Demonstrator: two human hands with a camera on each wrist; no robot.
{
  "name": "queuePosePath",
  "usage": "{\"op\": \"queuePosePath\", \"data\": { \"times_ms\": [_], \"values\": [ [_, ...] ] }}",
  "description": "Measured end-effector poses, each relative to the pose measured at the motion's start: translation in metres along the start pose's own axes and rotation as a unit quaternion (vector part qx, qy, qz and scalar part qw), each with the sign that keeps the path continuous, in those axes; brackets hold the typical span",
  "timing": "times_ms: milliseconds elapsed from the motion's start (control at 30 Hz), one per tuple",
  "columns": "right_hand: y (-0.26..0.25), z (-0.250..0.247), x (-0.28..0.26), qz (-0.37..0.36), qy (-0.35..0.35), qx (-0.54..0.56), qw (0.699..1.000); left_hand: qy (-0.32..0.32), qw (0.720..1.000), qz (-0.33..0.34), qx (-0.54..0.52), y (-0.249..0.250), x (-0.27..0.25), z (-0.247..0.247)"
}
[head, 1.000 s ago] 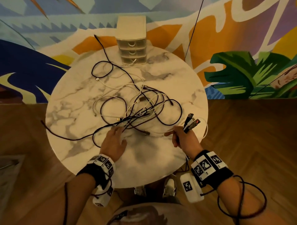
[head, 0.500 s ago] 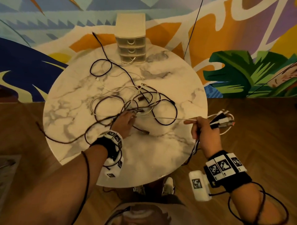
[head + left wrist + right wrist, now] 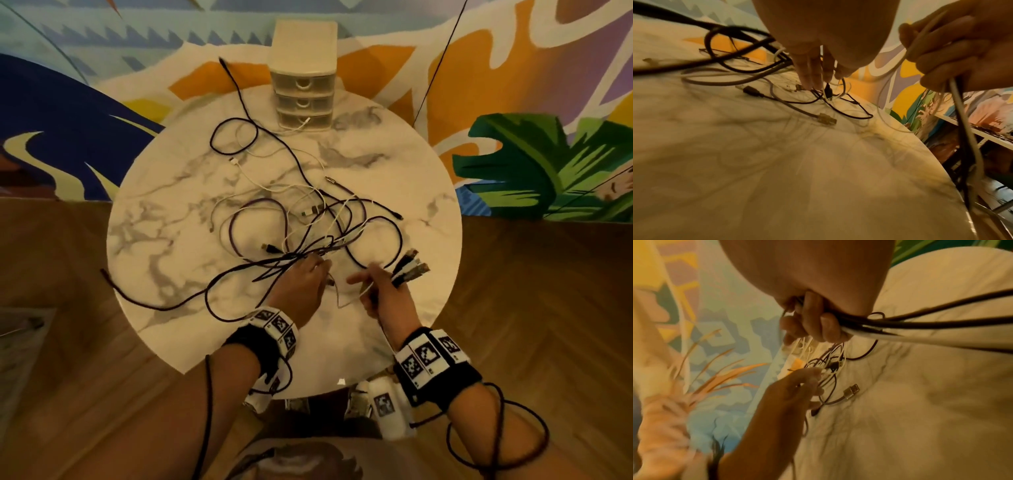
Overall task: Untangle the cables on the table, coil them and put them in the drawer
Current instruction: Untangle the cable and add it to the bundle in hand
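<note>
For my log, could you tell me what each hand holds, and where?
Right hand grips a cable bundle just behind the plugs; left hand's hold is unclear.

- A round white marble-patterned counter (image 3: 394,192) with grey veins
- A wooden herringbone floor (image 3: 548,308) around it
- A painted mural wall (image 3: 513,68) behind, in orange, blue and purple, with large green leaves (image 3: 534,164) at the right
- A thin dark line (image 3: 438,58) running down the mural
</note>
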State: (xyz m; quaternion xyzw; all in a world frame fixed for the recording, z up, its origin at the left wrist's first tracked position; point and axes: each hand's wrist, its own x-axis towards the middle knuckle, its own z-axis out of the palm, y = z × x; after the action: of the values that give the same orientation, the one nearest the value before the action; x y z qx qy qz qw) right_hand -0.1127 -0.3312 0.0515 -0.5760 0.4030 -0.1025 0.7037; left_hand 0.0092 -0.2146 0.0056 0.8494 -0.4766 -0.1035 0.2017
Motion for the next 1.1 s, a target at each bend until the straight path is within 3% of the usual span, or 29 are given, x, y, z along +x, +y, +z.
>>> {"op": "queuePosePath", "data": {
  "times_ms": [133,267,333,467,567,633,700,767,800,933,1033,1100],
  "values": [
    [-0.006,-0.014,0.011,0.005,0.109,0.078,0.991,0.033,0.998,0.036,-0.039,0.002,-0.03,0.001],
    [-0.006,-0.022,0.015,0.02,0.132,0.1,0.986,0.098,0.986,-0.118,-0.067,-0.038,-0.033,-0.006],
    [-0.005,-0.018,0.015,0.015,0.124,0.097,0.987,0.06,0.989,-0.131,-0.045,-0.051,-0.023,-0.007],
    [-0.004,-0.013,0.014,0.01,0.116,0.088,0.989,-0.026,0.996,-0.087,-0.014,-0.05,-0.01,-0.004],
    [-0.001,-0.011,0.021,0.024,0.123,0.071,0.99,-0.043,0.993,-0.077,-0.078,-0.046,-0.002,-0.011],
    [0.005,-0.008,0.027,0.032,0.113,0.051,0.992,-0.044,0.977,-0.121,-0.169,-0.035,0.003,-0.022],
    [0.01,-0.001,0.031,0.045,0.089,0.024,0.995,-0.058,0.939,-0.185,-0.285,-0.026,0.007,-0.034],
    [0.014,0.007,0.034,0.057,0.063,-0.022,0.996,-0.065,0.902,-0.202,-0.376,-0.016,0.009,-0.045],
    [0.016,0.011,0.035,0.057,0.05,-0.042,0.996,-0.073,0.9,-0.19,-0.385,-0.013,0.011,-0.049],
    [0.023,0.021,0.04,0.053,0.01,-0.073,0.996,-0.124,0.931,-0.131,-0.316,-0.004,0.016,-0.062],
    [0.021,0.021,0.043,0.102,-0.003,0.021,0.995,-0.136,0.927,-0.137,-0.322,-0.004,0.017,-0.071],
    [0.019,0.017,0.046,0.116,-0.008,0.073,0.991,-0.141,0.95,-0.115,-0.253,-0.008,0.015,-0.071]
  ]
}}
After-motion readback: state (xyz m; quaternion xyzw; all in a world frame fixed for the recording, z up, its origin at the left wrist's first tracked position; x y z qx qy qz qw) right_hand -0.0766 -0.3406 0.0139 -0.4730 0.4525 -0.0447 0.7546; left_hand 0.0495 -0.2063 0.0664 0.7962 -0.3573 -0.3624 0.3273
